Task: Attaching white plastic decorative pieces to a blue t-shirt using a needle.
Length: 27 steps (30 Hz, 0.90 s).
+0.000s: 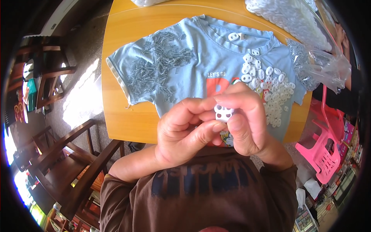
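Close in front of my chest, both hands pinch a small white plastic two-hole cord lock (pixel 224 113). My left hand (pixel 179 133) grips its left side between thumb and fingers. My right hand (pixel 249 118) closes on its right and upper side. Beneath them a light blue T-shirt (pixel 199 54) lies spread on the table. Small metal springs (pixel 160 63) are heaped on its left sleeve and shoulder. Loose white oval two-hole pieces (pixel 276 94) are scattered on the right half, just beyond my right hand. Another white piece (pixel 233 36) lies by the collar.
The wooden table (pixel 125 121) has a curved edge. At far right stand a clear bag of white parts (pixel 286 17) and a plastic bag of springs (pixel 299 58). Another person's hand (pixel 341 36) shows at the right rim. A pink plastic chair (pixel 324 150) and wooden chairs (pixel 63 162) flank the table.
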### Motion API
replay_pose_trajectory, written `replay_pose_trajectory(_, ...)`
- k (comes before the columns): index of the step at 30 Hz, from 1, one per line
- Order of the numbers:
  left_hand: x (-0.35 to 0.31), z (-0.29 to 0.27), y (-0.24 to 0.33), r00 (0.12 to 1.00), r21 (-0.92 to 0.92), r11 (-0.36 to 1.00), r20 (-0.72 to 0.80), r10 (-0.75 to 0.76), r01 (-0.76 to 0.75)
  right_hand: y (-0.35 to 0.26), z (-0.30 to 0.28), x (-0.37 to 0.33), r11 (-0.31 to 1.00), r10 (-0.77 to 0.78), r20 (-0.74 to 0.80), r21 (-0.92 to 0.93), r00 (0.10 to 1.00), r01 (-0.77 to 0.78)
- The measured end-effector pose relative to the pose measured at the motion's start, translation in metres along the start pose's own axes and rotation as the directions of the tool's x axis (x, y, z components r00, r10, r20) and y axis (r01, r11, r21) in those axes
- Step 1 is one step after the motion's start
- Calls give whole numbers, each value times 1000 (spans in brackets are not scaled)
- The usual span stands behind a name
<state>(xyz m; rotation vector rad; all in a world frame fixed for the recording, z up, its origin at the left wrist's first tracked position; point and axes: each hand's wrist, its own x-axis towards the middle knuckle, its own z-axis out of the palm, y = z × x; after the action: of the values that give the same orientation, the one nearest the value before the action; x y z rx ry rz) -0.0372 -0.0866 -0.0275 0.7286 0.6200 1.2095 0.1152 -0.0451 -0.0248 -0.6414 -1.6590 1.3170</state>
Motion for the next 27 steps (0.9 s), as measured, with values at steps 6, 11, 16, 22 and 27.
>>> replay_pose_trajectory(6,0,-1,-3,1000,27,1000,5,0,0,10,-1,-1,993,-100,10,-63,995,100)
replay_pose_trajectory(11,-1,1,-2,1000,-19,1000,-12,7,-7,3,0,-1,999,-12,14,36,1000,11)
replay_pose_trajectory(16,-2,-2,-5,1000,-40,999,4,16,-15,7,-1,-1,997,-71,36,-40,997,72)
replay_pose_trajectory(22,2,-7,2,999,79,997,47,-3,-1,7,-4,0,994,-79,24,-75,997,80)
replay_pose_trajectory(27,1,-8,4,1000,107,994,22,-3,0,4,-4,-1,999,-14,-8,-45,1000,14)
